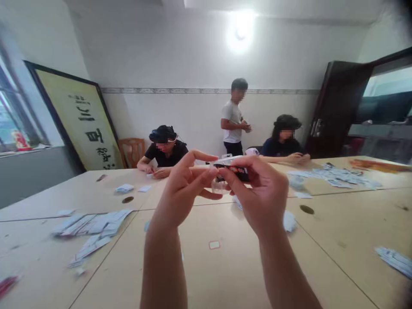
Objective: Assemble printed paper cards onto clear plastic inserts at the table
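Both hands are raised above the table and meet in front of me. My left hand (177, 193) is closed around one side of a small clear plastic case (219, 187), which has a tab at its top. My right hand (265, 193) pinches a small black packet (237, 172) with red and orange print, its thumb lying over the front. The packet touches or lies partly in the case; fingers hide which. Below the hands, a small red-edged white label (214, 244) lies on the table (222, 279).
Stacks of flat white packets (93, 225) lie at left, with a wide scattered pile (337, 174) at far right and another stack (394, 259) at the right edge. Two people (167, 152) (278, 148) sit across the table; another person (234, 118) stands behind.
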The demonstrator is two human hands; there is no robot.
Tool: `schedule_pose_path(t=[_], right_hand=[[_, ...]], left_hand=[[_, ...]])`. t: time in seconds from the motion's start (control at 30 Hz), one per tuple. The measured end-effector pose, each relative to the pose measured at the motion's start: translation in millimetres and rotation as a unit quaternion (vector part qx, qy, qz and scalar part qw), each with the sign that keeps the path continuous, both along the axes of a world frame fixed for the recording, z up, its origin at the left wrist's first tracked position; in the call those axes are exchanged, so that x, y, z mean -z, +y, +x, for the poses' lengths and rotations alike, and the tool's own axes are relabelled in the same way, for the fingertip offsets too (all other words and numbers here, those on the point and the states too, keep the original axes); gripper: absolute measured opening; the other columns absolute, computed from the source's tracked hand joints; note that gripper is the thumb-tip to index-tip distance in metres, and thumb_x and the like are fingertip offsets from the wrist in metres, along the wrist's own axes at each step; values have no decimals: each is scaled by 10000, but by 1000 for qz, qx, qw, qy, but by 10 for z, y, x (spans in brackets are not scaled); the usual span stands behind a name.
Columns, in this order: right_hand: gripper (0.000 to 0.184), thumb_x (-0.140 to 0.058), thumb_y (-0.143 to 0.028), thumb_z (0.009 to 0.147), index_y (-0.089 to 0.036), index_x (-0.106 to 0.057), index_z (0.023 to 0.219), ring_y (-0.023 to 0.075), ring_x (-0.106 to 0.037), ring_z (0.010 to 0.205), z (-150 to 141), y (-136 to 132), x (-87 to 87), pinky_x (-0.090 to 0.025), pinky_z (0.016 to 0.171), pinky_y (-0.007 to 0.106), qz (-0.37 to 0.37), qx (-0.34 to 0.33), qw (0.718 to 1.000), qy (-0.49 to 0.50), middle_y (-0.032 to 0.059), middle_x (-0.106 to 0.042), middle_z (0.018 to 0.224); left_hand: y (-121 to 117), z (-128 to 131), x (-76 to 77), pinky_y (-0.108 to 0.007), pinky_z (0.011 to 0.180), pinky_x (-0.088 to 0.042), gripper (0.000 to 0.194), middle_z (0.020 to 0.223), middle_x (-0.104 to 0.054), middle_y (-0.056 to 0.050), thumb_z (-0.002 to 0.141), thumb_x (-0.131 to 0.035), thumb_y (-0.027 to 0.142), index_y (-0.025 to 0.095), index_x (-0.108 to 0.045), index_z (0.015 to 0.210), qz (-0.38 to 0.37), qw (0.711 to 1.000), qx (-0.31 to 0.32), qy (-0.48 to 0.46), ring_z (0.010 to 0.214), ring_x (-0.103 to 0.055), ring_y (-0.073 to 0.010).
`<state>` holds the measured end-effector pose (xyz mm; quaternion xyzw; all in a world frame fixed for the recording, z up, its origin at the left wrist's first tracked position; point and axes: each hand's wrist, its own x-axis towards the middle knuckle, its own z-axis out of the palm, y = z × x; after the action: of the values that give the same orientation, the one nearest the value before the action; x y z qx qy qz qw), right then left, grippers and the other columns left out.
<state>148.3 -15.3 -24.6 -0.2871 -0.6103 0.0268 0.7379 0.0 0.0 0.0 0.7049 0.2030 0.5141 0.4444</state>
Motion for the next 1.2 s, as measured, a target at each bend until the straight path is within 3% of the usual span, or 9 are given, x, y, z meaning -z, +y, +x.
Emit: schedule_pose_path(t=[0.37,1.2], right_hand=[[30,-698,-223,842,-204,-674,838,100,-610,499,55,-5,-13,-530,468,223,-31,-106,993,29,-35,-646,671],[42,-706,-208,829,-201,-679,798,103,-607,534,9,5,-10,-542,469,211,-10,-70,997,42,-35,-618,656]], left_hand=[[14,3,35,-286,587,-655,220,732,-696,14,890,-650,344,200,-557,1027,8,1000,-22,1,702,-734,-179],[9,37,15,-262,562,-647,220,676,-681,25,897,-634,366,211,-552,1029,13,999,-35,-1,694,-740,-189]])
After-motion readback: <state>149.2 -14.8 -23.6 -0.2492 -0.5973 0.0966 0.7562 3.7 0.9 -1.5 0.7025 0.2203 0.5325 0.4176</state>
